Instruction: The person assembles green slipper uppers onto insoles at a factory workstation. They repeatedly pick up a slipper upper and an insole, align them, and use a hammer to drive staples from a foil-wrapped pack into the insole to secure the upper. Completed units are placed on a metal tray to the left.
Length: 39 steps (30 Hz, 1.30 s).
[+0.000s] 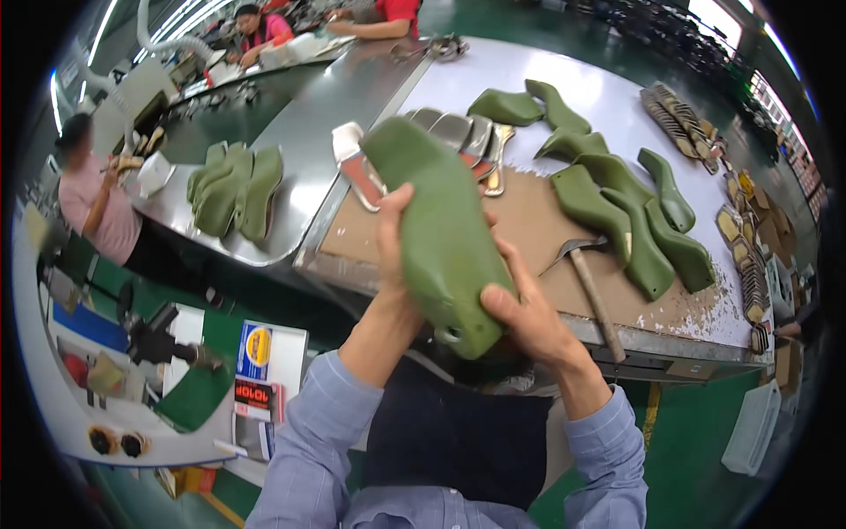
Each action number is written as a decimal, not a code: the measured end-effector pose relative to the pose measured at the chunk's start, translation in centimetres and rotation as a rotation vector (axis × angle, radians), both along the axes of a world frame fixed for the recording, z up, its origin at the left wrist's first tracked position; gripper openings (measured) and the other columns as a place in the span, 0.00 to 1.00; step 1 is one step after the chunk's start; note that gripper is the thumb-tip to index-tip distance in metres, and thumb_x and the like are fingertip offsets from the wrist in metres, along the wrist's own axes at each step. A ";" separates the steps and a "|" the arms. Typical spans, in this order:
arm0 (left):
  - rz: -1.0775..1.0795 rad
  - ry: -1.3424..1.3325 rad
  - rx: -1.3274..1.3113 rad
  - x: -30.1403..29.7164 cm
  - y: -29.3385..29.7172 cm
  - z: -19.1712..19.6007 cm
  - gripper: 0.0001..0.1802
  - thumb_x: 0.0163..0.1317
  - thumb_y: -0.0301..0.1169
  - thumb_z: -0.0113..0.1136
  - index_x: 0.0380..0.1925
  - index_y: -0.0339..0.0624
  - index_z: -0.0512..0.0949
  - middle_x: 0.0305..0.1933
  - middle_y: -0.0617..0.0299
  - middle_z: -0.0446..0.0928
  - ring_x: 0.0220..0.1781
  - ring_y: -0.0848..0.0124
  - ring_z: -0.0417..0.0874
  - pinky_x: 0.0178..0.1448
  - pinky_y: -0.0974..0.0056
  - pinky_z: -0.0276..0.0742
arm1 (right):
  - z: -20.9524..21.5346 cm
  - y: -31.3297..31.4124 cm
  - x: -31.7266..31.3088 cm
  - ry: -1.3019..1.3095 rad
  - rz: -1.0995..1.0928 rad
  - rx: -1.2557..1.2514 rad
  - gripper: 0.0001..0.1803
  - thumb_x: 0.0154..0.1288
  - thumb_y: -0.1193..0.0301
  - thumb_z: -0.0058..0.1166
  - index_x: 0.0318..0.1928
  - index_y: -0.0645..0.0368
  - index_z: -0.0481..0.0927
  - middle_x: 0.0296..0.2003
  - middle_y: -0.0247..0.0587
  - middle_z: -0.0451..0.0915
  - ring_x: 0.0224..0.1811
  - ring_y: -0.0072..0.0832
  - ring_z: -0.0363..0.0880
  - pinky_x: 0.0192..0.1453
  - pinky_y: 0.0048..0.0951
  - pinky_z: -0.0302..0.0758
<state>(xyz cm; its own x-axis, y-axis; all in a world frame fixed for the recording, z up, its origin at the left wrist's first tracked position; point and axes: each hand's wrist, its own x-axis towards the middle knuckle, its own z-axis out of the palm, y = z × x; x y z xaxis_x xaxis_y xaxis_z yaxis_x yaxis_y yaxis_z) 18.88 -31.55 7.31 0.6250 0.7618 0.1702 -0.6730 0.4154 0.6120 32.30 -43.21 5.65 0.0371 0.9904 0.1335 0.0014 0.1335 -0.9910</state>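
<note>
A green shoe last [441, 225] is held up in front of me, its toe pointing away and its holed heel end towards my body. My left hand [394, 256] grips its left side, thumb up along the edge. On the right, my right hand [526, 309] is closed round the heel part, thumb on top; some fingers of both hands are hidden by the last. Behind it lie several shoe soles or insoles [357, 167], grey and orange-red. A hammer [595, 300] with a wooden handle rests on the brown board [520, 212] right of my hands.
Several more green lasts [608, 207] are spread over the right of the table; another group [236, 192] stands on the metal bench [304, 132] at left. Striped stacks of sole pieces [674, 123] line the far right edge. Co-workers [97, 189] sit or stand at left and beyond.
</note>
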 end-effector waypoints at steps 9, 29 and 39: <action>0.671 0.160 0.055 -7.6 -0.7 -1.9 0.39 0.73 0.61 0.46 0.70 0.42 0.63 0.62 0.42 0.75 0.63 0.48 0.79 0.67 0.45 0.75 | -6.4 -0.9 -1.1 -0.670 -0.134 0.446 0.40 0.53 0.77 0.74 0.63 0.59 0.63 0.56 0.59 0.72 0.57 0.55 0.75 0.62 0.45 0.74; -0.171 1.580 1.748 1.0 8.7 -6.7 0.12 0.50 0.38 0.72 0.34 0.47 0.87 0.32 0.56 0.86 0.38 0.53 0.87 0.46 0.51 0.82 | -7.6 -0.7 -4.8 -0.958 -0.080 0.353 0.37 0.47 0.76 0.75 0.58 0.59 0.70 0.56 0.59 0.71 0.56 0.56 0.74 0.58 0.49 0.76; -0.072 1.386 1.484 -1.3 7.5 -4.6 0.08 0.57 0.33 0.65 0.32 0.40 0.84 0.33 0.50 0.85 0.37 0.50 0.86 0.44 0.50 0.80 | -7.5 -0.8 -4.7 -0.914 -0.080 0.348 0.36 0.48 0.75 0.74 0.58 0.57 0.71 0.55 0.56 0.72 0.56 0.54 0.75 0.57 0.49 0.76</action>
<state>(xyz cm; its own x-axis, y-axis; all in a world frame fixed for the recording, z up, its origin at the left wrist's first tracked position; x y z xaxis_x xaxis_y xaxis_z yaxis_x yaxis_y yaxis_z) 17.56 -24.04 2.66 0.8739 0.4860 -0.0090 0.4438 -0.7903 0.4225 27.56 -44.02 -1.81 -0.1601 0.8894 0.4282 0.7705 0.3838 -0.5089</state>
